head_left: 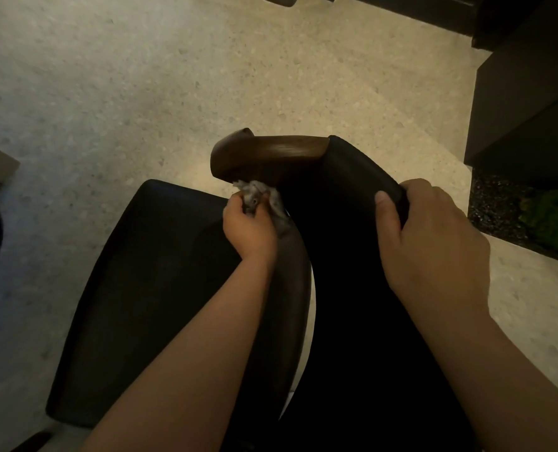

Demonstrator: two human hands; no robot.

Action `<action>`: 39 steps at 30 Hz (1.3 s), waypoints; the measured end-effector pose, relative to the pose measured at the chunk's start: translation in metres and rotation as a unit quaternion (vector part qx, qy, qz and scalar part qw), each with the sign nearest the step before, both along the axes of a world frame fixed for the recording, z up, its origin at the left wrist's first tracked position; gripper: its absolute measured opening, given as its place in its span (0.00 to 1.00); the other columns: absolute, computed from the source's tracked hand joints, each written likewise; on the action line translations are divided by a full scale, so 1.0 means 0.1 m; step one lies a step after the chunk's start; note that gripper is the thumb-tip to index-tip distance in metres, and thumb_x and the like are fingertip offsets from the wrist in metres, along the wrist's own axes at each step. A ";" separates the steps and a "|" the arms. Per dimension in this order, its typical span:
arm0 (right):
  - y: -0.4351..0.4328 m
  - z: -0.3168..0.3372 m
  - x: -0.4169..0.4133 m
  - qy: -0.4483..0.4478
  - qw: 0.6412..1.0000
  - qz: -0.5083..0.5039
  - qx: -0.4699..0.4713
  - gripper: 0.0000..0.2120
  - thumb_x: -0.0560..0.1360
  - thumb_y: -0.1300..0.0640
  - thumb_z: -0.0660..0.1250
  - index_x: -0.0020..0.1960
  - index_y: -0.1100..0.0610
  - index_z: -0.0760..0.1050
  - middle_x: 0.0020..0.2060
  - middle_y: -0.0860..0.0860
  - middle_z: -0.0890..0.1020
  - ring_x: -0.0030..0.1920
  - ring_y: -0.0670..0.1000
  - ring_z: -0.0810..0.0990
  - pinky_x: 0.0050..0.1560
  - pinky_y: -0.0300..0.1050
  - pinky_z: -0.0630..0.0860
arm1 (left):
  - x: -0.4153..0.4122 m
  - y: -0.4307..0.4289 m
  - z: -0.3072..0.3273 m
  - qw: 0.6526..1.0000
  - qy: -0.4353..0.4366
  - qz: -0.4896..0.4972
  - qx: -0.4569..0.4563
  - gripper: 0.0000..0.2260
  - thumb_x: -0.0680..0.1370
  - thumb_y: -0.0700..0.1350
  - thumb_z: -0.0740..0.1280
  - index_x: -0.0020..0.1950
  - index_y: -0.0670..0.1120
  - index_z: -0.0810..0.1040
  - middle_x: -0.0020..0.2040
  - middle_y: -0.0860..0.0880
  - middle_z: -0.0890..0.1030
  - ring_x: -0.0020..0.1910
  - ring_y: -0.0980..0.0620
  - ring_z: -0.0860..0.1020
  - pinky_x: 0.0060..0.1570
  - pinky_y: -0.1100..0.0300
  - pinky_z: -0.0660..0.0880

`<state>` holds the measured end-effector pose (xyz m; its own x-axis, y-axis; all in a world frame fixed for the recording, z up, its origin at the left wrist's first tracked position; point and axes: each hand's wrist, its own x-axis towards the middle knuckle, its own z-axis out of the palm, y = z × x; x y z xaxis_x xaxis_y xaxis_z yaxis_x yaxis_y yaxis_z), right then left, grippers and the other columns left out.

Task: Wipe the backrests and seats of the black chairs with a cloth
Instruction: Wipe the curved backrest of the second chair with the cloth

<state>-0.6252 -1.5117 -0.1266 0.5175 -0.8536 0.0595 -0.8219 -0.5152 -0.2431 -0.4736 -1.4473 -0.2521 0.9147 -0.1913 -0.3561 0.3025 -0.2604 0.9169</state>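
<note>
**At the backrest corner, cloth tucked under the armrest**

Left grip (pixel 250 228) is closed around the bunched cloth (pixel 258 192), pressed where the wooden armrest (pixel 271 151) meets the black backrest (pixel 359 164); right grip (pixel 434 243) is clamped on the backrest's top edge, likely steadying the chair. Judged best: short firm strokes into the seam, then sweep down toward the seat (pixel 160 272). Speckled pale floor (pixel 140 93) surrounds the chair; dark furniture (pixel 531 93) stands at right.

The armrest (pixel 271 151) is glossy dark wood, the crumpled cloth (pixel 258 194) just under it soft grey fabric, the seat (pixel 147 288) and backrest (pixel 352 177) beside it smooth, faintly shiny black upholstery, the floor (pixel 140 93) below it matt, speckled, stone-like.
</note>
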 end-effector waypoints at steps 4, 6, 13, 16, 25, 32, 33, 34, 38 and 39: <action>0.00 0.00 0.01 0.003 1.000 0.002 -0.006 0.18 0.82 0.42 0.51 0.53 0.55 0.71 0.40 0.50 0.74 0.37 0.51 0.72 0.38 0.46 0.65 | 0.16 0.12 -0.08 0.998 -0.026 -0.007 0.049 0.02 0.78 0.43 0.68 0.50 0.46 0.77 0.48 0.49 0.79 0.49 0.55 0.79 0.57 0.55 0.77; 0.00 0.01 0.01 0.008 1.000 0.000 -0.003 0.18 0.81 0.42 0.51 0.53 0.55 0.71 0.40 0.50 0.74 0.37 0.51 0.72 0.38 0.46 0.65 | 0.12 0.22 0.01 0.997 -0.075 0.007 0.028 0.03 0.78 0.45 0.69 0.49 0.51 0.76 0.48 0.51 0.79 0.49 0.57 0.79 0.56 0.55 0.78; 0.01 0.03 0.02 0.013 1.000 -0.005 0.012 0.19 0.81 0.42 0.51 0.55 0.55 0.71 0.41 0.49 0.74 0.38 0.50 0.72 0.39 0.46 0.65 | 0.14 0.13 0.24 0.988 -0.150 -0.020 -0.013 0.06 0.77 0.44 0.69 0.51 0.53 0.75 0.52 0.54 0.76 0.51 0.63 0.77 0.53 0.68 0.75; 0.00 0.03 0.02 0.015 1.000 -0.005 0.012 0.19 0.81 0.42 0.51 0.54 0.55 0.71 0.41 0.49 0.74 0.38 0.50 0.73 0.39 0.46 0.66 | 0.33 0.15 -0.06 0.995 -0.074 0.008 0.073 0.02 0.78 0.41 0.66 0.48 0.48 0.77 0.51 0.47 0.78 0.50 0.55 0.78 0.56 0.59 0.76; 0.00 0.02 0.03 0.029 1.000 -0.006 -0.008 0.18 0.81 0.42 0.50 0.53 0.55 0.70 0.41 0.50 0.74 0.37 0.50 0.73 0.38 0.46 0.67 | 0.40 0.34 -0.13 0.976 -0.032 -0.105 0.188 0.04 0.79 0.41 0.64 0.47 0.49 0.77 0.47 0.50 0.78 0.42 0.58 0.75 0.46 0.65 0.67; 0.02 0.05 0.05 0.031 0.999 -0.011 -0.018 0.18 0.82 0.44 0.52 0.52 0.56 0.72 0.41 0.51 0.75 0.38 0.52 0.73 0.38 0.46 0.68 | 0.14 0.58 0.41 0.969 -0.060 -0.189 0.150 0.04 0.78 0.46 0.67 0.46 0.56 0.75 0.47 0.53 0.78 0.45 0.60 0.76 0.40 0.70 0.65; 0.02 0.05 0.05 0.029 0.999 -0.012 -0.011 0.18 0.82 0.44 0.52 0.53 0.56 0.72 0.42 0.51 0.75 0.39 0.52 0.74 0.39 0.46 0.68 | 0.10 0.62 0.53 0.967 -0.065 -0.199 0.142 0.06 0.78 0.47 0.67 0.45 0.57 0.74 0.46 0.53 0.78 0.45 0.60 0.76 0.41 0.69 0.66; 0.03 0.06 0.04 0.027 1.000 -0.012 0.001 0.18 0.82 0.44 0.52 0.54 0.57 0.72 0.43 0.52 0.76 0.40 0.52 0.74 0.40 0.47 0.69 | 0.06 0.66 0.65 0.966 -0.067 -0.208 0.135 0.07 0.78 0.47 0.68 0.45 0.58 0.73 0.46 0.54 0.78 0.45 0.60 0.76 0.41 0.69 0.66; 0.02 0.23 -0.02 0.008 0.996 -0.013 0.087 0.18 0.81 0.46 0.56 0.63 0.58 0.71 0.52 0.55 0.78 0.50 0.55 0.77 0.48 0.51 0.74 | -0.03 0.82 1.09 0.960 -0.094 -0.232 0.122 0.04 0.78 0.48 0.68 0.47 0.56 0.75 0.45 0.55 0.78 0.45 0.61 0.77 0.42 0.69 0.67; 0.03 0.31 -0.06 -0.001 0.995 -0.017 0.096 0.19 0.81 0.47 0.57 0.66 0.58 0.70 0.55 0.56 0.77 0.53 0.56 0.77 0.51 0.52 0.74 | -0.06 0.87 1.19 0.958 -0.106 -0.236 0.123 0.04 0.78 0.48 0.68 0.47 0.56 0.75 0.44 0.55 0.78 0.44 0.62 0.77 0.41 0.70 0.67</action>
<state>-0.6308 -1.5092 -0.0957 0.4890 -0.8659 -0.1056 -0.8367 -0.4314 -0.3373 -0.4793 -1.3608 -0.1327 0.8037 -0.5353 -0.2599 -0.0879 -0.5387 0.8379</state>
